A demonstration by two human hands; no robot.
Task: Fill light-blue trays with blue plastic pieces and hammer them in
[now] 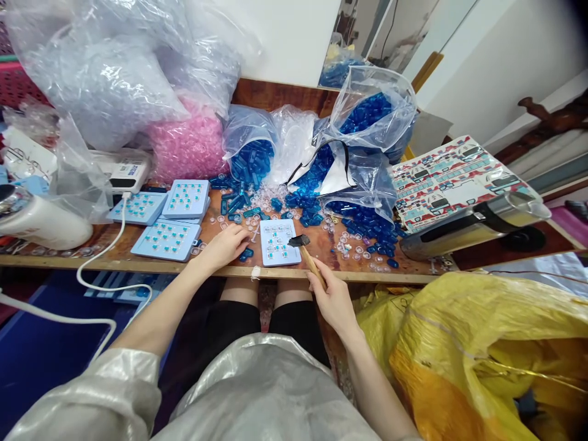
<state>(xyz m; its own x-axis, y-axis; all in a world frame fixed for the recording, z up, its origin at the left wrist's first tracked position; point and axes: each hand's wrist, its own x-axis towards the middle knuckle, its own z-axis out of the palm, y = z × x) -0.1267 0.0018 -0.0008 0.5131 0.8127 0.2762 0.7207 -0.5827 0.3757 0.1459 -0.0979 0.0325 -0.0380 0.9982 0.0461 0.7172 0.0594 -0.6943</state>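
Observation:
My right hand point(331, 295) is wrapped round the wooden handle of a small hammer point(314, 263). Its dark head is over the right edge of a light-blue plastic panel point(281, 260). This panel lies flat near the table's front edge and carries small clear and turquoise pieces. Left of the panel, my left hand point(232, 244) rests low on the table with its fingers curled and close together. Whatever its fingertips may pinch is hidden. A loose dark-blue plastic piece point(247, 253) lies beside those fingertips.
More light-blue panels point(186, 199) are stacked at the left by a white cable point(120, 229). Bags of blue pieces point(252, 160) and a pink-filled bag point(188, 141) line the back. Loose blue pieces point(367, 223) and a clear jug point(473, 223) are at right. A yellow sack point(459, 331) bulges below.

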